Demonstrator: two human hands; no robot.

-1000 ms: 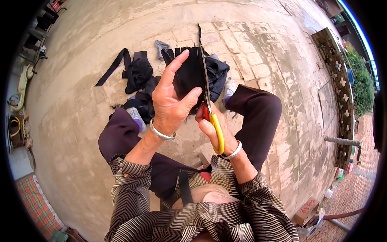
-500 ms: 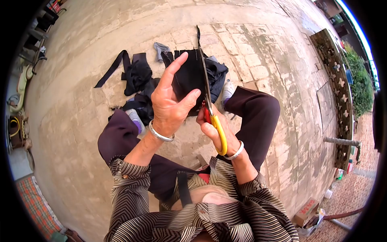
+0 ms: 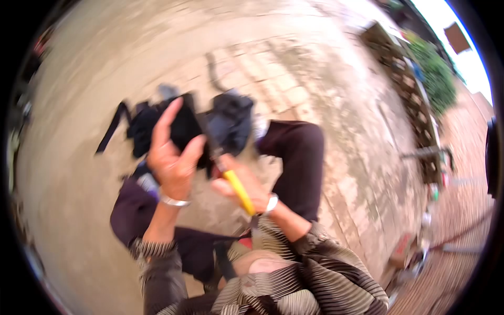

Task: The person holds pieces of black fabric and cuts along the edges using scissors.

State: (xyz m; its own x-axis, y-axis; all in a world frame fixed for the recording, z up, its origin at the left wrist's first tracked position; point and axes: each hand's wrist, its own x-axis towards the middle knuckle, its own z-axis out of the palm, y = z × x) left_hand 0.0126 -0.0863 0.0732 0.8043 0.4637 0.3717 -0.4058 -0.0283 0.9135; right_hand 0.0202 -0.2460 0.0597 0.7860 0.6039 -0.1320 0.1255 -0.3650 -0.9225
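Observation:
My right hand [image 3: 244, 184] is closed round a pair of scissors with a yellow handle [image 3: 239, 190]. Their dark blades point up and away, along the right edge of a piece of black cloth [image 3: 188, 128]; blur hides whether they are parted. My left hand [image 3: 173, 163] is at the cloth's near left side, index finger stretched upward and thumb apart. Its other fingers are hidden behind and seem to grip the cloth. Beyond the scissors is a dark bundle of fabric [image 3: 231, 123], and more black fabric [image 3: 143, 128] lies on the ground to the left.
A dark strip [image 3: 212, 71] extends over the paved ground [image 3: 283, 79] beyond the cloth. My bent knees [image 3: 296, 152] flank the work. At right stand a low pierced wall [image 3: 404, 94], a green bush [image 3: 433, 73] and a cardboard box [image 3: 401, 252].
The view has swung and blurred, so hands, scissors and cloth appear further left and lower. The left hand keeps the same shape, and the right hand still holds the scissors.

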